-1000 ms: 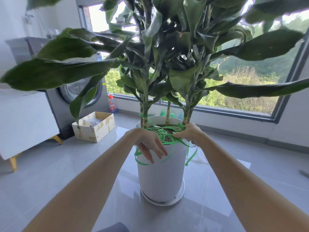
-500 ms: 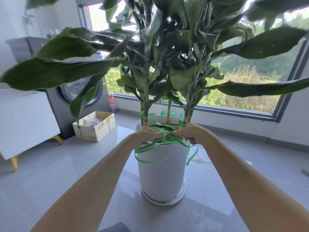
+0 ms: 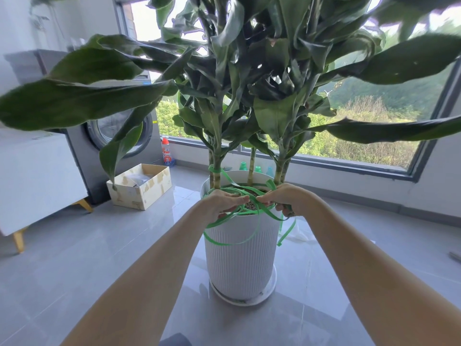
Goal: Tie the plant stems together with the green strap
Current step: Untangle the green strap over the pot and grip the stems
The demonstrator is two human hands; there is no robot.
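Both hands are over the near rim of the white pot (image 3: 239, 265), and their fingertips almost meet above the soil. The left hand (image 3: 225, 203) has its fingers curled down and pinches the green strap (image 3: 219, 221) at the rim. The right hand (image 3: 282, 198) is also curled and grips the same strap, a little to the right. Neither hand is open wide; each one holds only the strap. There is one strap that I can see, but it makes several loops: one turn goes around the left stem, others lie across the top of the pot, one loop hangs down in front of the ribbed wall, and a loose end hangs at the right side of the pot. The plant stems (image 3: 215, 176) rise from the soil at three places, left, middle and right; the exact number of stems I cannot tell. The one pot stands in one saucer (image 3: 249, 299) on the grey floor (image 3: 74, 270). Far to the left are one cardboard box (image 3: 139, 193), one washing machine (image 3: 82, 151) and one red bottle (image 3: 166, 154). Behind the pot three small coloured caps (image 3: 258, 169) show near the window (image 3: 361, 136).
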